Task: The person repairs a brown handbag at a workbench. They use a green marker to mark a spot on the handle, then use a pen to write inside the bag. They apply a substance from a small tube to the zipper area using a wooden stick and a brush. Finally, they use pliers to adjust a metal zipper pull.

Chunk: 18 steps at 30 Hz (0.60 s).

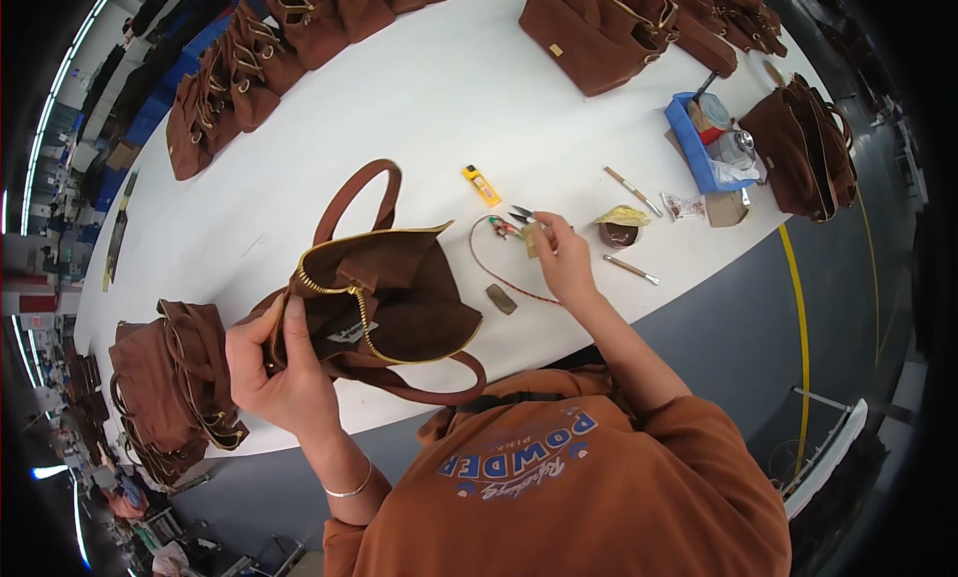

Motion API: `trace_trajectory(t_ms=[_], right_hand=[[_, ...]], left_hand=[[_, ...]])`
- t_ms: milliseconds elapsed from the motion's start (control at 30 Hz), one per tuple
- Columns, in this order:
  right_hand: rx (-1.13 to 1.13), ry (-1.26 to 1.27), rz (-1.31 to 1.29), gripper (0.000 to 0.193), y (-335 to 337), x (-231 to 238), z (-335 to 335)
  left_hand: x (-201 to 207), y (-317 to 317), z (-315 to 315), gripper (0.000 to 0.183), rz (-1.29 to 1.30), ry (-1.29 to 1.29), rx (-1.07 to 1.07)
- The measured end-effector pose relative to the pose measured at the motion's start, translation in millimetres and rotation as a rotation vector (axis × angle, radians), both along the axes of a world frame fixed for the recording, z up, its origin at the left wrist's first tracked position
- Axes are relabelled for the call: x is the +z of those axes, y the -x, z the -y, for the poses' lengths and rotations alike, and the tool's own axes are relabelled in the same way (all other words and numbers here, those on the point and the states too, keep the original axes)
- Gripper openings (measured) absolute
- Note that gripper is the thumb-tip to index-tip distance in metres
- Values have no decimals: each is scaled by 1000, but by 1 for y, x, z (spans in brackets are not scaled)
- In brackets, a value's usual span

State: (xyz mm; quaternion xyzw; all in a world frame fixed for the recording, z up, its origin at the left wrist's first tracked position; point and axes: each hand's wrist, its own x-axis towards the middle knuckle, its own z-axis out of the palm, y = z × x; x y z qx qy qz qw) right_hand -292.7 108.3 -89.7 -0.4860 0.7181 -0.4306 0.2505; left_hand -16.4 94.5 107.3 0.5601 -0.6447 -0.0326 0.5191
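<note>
I see a long white counter (419, 108) in a wide workshop, rows of finished brown bags (225, 83) along its far edge and another stack (165, 387) at my left. The open brown bag (399, 293) lies near the front edge; it looks soft, floppy and light, so I judge the stiffer zipped rim the best hold. My left hand (279, 363) is closed on that rim. My right hand (564, 258) pinches small snips (521, 216) beside a red cord (489, 263) and a yellow lighter (481, 185).
</note>
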Motion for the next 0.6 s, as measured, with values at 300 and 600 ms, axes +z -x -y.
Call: trace_trajectory(t_ms=[300, 600], right_hand=[[222, 67, -222, 40, 23, 24, -8], [-90, 72, -166, 16, 189, 68, -3]], left_hand=[[-1, 44, -3, 10, -1, -202, 91], [-14, 92, 24, 11, 75, -278, 81]])
